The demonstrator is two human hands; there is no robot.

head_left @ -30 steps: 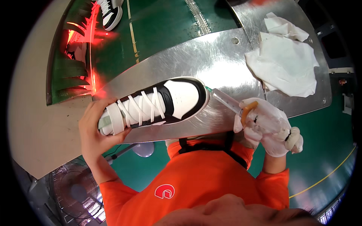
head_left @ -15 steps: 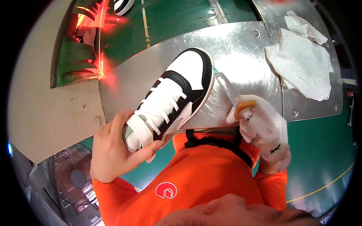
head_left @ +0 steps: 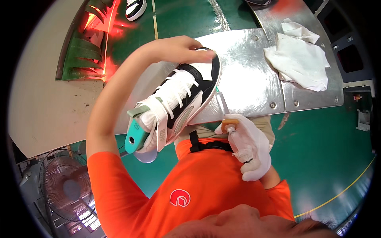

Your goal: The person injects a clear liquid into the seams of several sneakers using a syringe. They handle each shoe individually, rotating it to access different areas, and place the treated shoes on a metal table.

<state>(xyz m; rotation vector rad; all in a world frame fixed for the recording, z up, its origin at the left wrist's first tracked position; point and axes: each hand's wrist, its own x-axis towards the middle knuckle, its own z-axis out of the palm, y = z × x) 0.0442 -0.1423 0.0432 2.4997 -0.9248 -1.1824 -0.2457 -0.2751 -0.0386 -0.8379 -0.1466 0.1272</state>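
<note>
The person's bare left hand (head_left: 178, 49) reaches across the steel worktop (head_left: 248, 75) and is clasped over the toe of a black-and-white shoe (head_left: 173, 93), fingers and thumb wrapped on the toe cap. The shoe lies aslant on the worktop, toward its left side; its toe points to the far edge and its heel juts out past the near edge. A teal form (head_left: 135, 138) pokes from the heel opening.

In the white-gloved right hand (head_left: 254, 144), just off the worktop's near edge, I see a clear syringe (head_left: 222, 104) held firmly, with an amber flange (head_left: 230, 125) by the fingers. Its green tip (head_left: 217, 90) comes right up to the shoe's sole edge, over the worktop; whether it touches, I can't tell.

A crumpled white cloth (head_left: 297, 63) lies on the right part of the worktop. Beyond the far edge runs a green belt (head_left: 178, 18), carrying another shoe (head_left: 136, 11). Past the worktop's left end are green flaps (head_left: 81, 57) lit red, and below that end, a fan (head_left: 65, 188).
</note>
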